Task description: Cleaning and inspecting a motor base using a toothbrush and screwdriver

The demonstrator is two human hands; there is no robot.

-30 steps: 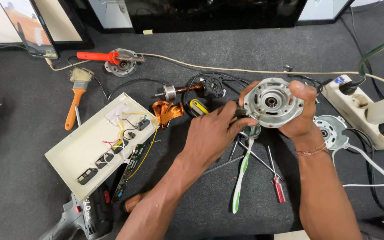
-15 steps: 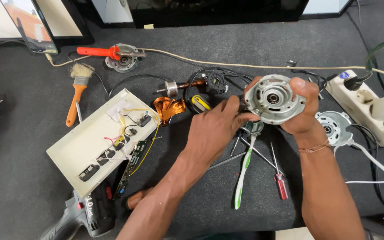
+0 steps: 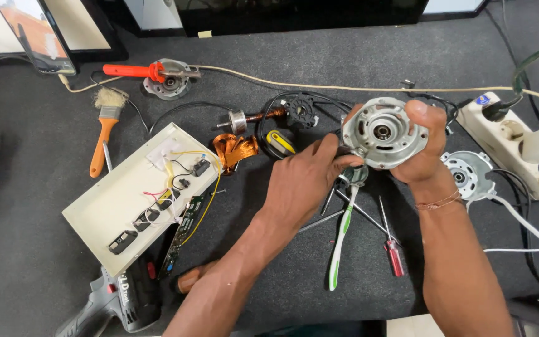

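Two hands on motor end bell (image 3: 383, 132), held up over the mat (image 3: 357, 50). Right hand (image 3: 420, 145) wraps rim, closed; left hand (image 3: 304, 181) pinches lower-left edge. Cast metal: likely heavy-ish, rigid, smooth, so grip by rim, avoid bearing bore. Vs 0.5 s ago: little change, housing sits about the same.
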